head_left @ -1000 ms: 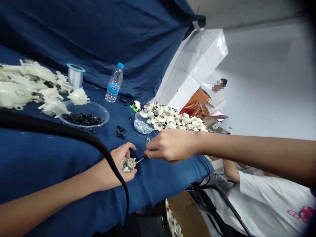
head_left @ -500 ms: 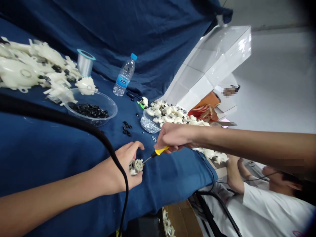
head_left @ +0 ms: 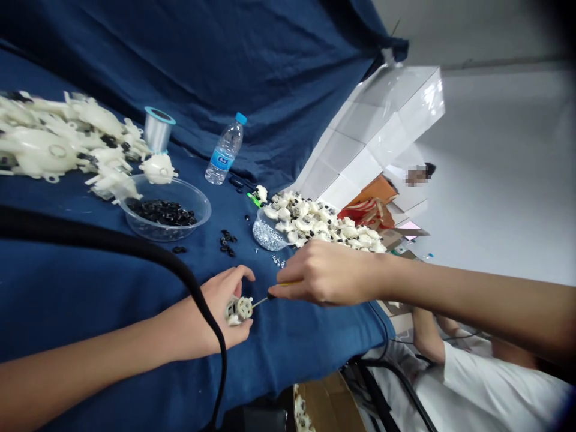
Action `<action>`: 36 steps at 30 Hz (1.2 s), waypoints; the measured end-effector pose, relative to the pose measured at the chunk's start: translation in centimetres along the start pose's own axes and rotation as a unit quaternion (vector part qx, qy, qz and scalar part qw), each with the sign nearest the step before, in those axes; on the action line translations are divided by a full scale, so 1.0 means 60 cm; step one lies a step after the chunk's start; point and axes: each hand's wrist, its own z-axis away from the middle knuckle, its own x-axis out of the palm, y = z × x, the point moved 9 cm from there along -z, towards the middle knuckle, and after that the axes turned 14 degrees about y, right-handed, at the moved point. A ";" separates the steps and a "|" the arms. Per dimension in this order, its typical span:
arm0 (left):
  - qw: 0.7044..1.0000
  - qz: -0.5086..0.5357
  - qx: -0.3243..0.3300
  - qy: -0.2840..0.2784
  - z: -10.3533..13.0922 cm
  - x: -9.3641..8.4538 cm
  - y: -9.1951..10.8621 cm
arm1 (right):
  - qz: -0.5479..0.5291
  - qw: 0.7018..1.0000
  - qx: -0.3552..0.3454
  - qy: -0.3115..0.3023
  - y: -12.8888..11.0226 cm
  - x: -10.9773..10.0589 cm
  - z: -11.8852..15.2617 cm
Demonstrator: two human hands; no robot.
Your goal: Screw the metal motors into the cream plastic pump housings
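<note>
My left hand (head_left: pixel 216 318) is closed round a small cream plastic part with a round end (head_left: pixel 239 308), resting near the blue cloth. My right hand (head_left: pixel 315 273) grips a screwdriver (head_left: pixel 270 295); its yellow handle is mostly covered by my fingers. The thin shaft points left, and its tip meets or nearly meets the round end of the part. Just beyond my right hand lie a few loose screws (head_left: pixel 278 261) and a clear bowl of small silver screws (head_left: pixel 269 236). Several small black pieces (head_left: pixel 227 242) lie on the cloth above my left hand.
A clear bowl of black pieces (head_left: pixel 166 214), a spool (head_left: pixel 158 129) and a water bottle (head_left: pixel 225 150) stand farther back. Cream parts (head_left: pixel 333 225) are heaped at right, larger ones (head_left: pixel 45 150) at left. A black cable (head_left: pixel 180 267) crosses the view. A person in white (head_left: pixel 481 378) sits at right.
My right hand has rolled over the screwdriver, so less of the yellow handle shows. The left hand still holds the part. The view has shifted slightly.
</note>
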 end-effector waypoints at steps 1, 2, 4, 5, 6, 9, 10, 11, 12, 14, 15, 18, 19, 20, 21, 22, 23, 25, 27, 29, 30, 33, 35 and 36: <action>1.000 0.002 0.000 0.002 0.000 0.001 -0.001 | 0.008 1.000 -0.016 -0.001 -0.001 0.004 0.000; 1.000 0.003 0.001 0.005 -0.001 0.002 -0.001 | 0.012 1.000 -0.024 -0.001 -0.001 0.007 -0.002; 1.000 0.005 0.002 0.012 -0.002 0.003 0.000 | 0.009 1.000 -0.017 0.007 0.002 0.008 -0.009; 1.000 0.005 0.002 0.016 -0.003 0.004 0.002 | -0.001 1.000 -0.002 0.013 0.005 0.006 -0.014; 1.000 0.004 0.001 0.019 -0.004 0.004 0.003 | -0.015 0.999 0.021 0.020 0.010 0.003 -0.019; 1.000 0.000 -0.004 0.030 -0.006 0.006 0.005 | -0.084 0.987 0.134 0.040 0.038 -0.001 -0.029; 0.999 -0.001 -0.006 0.033 -0.006 0.006 0.005 | -0.110 0.976 0.184 0.043 0.052 0.003 -0.028; 0.999 -0.002 -0.007 0.035 -0.006 0.007 0.004 | -0.135 0.961 0.237 0.041 0.066 0.010 -0.024; 0.999 -0.003 -0.007 0.036 -0.006 0.008 0.004 | -0.159 0.944 0.287 0.034 0.080 0.020 -0.017; 0.999 -0.005 -0.003 0.035 -0.005 0.010 0.002 | -0.203 0.907 0.368 0.010 0.100 0.044 -0.002; 0.999 -0.006 0.000 0.033 -0.005 0.010 0.002 | -0.222 0.891 0.396 -0.001 0.106 0.053 0.005; 1.000 -0.009 0.007 0.029 -0.003 0.011 0.002 | -0.262 0.867 0.424 -0.011 0.108 0.060 0.017; 1.000 -0.010 0.008 0.028 -0.002 0.010 0.002 | -0.267 0.867 0.420 -0.006 0.105 0.055 0.018; 1.000 -0.012 0.009 0.026 -0.002 0.009 0.003 | -0.266 0.872 0.410 0.002 0.101 0.048 0.017; 1.000 -0.014 0.009 0.026 -0.002 0.008 0.004 | -0.260 0.880 0.398 0.011 0.097 0.039 0.016; 1.000 -0.017 0.008 0.026 -0.003 0.005 0.004 | -0.248 0.890 0.381 0.024 0.092 0.029 0.014; 0.999 -0.020 0.006 0.025 -0.004 0.003 0.005 | -0.229 0.903 0.361 0.039 0.088 0.019 0.012; 0.999 -0.025 0.002 0.024 -0.007 -0.005 0.007 | -0.188 0.932 0.302 0.069 0.075 -0.001 0.007; 0.999 -0.030 -0.002 0.023 -0.008 -0.013 0.008 | -0.152 0.958 0.227 0.087 0.056 -0.014 0.002; 0.999 -0.034 -0.007 0.020 -0.006 -0.018 0.009 | -0.130 0.976 0.152 0.090 0.037 -0.020 -0.001; 0.999 -0.034 -0.008 0.019 -0.003 -0.019 0.010 | -0.121 0.981 0.120 0.088 0.028 -0.021 -0.002; 1.000 -0.027 -0.002 0.015 0.011 -0.012 0.011 | -0.094 0.991 0.049 0.082 0.010 -0.021 -0.007; 0.999 -0.020 0.005 0.024 0.020 -0.005 0.009 | -0.079 0.994 0.023 0.075 0.003 -0.019 -0.011; 0.999 -0.018 0.007 0.031 0.023 -0.002 0.007 | -0.075 0.994 0.015 0.072 0.001 -0.017 -0.012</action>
